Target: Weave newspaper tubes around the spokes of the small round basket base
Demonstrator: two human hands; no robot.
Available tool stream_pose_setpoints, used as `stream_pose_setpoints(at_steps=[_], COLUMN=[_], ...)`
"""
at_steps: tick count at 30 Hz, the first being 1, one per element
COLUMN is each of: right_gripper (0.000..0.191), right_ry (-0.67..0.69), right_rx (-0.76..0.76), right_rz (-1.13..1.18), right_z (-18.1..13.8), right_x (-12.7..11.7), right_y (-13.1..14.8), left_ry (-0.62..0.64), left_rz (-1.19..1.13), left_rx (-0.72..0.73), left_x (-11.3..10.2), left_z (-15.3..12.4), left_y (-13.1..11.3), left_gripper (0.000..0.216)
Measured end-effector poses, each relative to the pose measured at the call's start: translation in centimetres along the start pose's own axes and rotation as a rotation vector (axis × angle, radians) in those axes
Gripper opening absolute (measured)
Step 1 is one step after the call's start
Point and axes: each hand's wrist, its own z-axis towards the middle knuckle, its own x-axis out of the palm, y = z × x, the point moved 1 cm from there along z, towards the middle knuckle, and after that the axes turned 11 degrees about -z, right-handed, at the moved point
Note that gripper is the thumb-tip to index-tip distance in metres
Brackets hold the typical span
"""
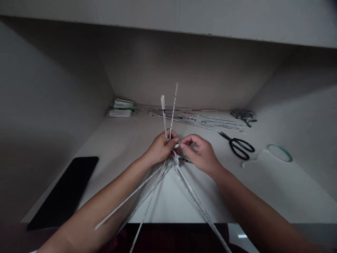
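Several thin rolled-paper tubes (190, 190), white with dark print, meet in a woven knot (176, 161) in front of me. My left hand (161, 147) is closed around the tubes just above that knot. Two tubes stick up from its fingers: a thicker one with a folded tip (163, 103) and a slimmer one (173, 105). Between thumb and index finger, my right hand (197, 151) pinches a white tube end (177, 145) close to the left fingertips. Other tube ends slant down toward me over the table's front edge. Fingers partly hide the crossing itself.
Black-handled scissors (238, 144) lie to the right, near a roll of clear tape (280, 153). More paper tubes (200, 119) lie along the back wall, between a white-and-green packet (121, 108) and a dark bundle (244, 116). A black flat pad (64, 191) rests at left. An overhanging shelf (168, 17) crosses above.
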Motion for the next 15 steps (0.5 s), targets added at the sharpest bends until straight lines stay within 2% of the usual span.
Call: stream_pose_setpoints(at_steps=[8, 15], right_gripper=[0.007, 0.014], right_ry=[0.017, 0.072], right_rx=[0.016, 0.124], right_rz=[0.072, 0.183], right_z=[-0.15, -0.11], right_x=[0.29, 0.67], right_y=[-0.26, -0.59], left_ry=[0.019, 0.017], left_rz=[0.015, 0.027], left_rx=[0.029, 0.021], left_x=[-0.1, -0.18], left_z=[-0.02, -0.02], left_y=[0.09, -0.07], left_gripper=[0.019, 0.02])
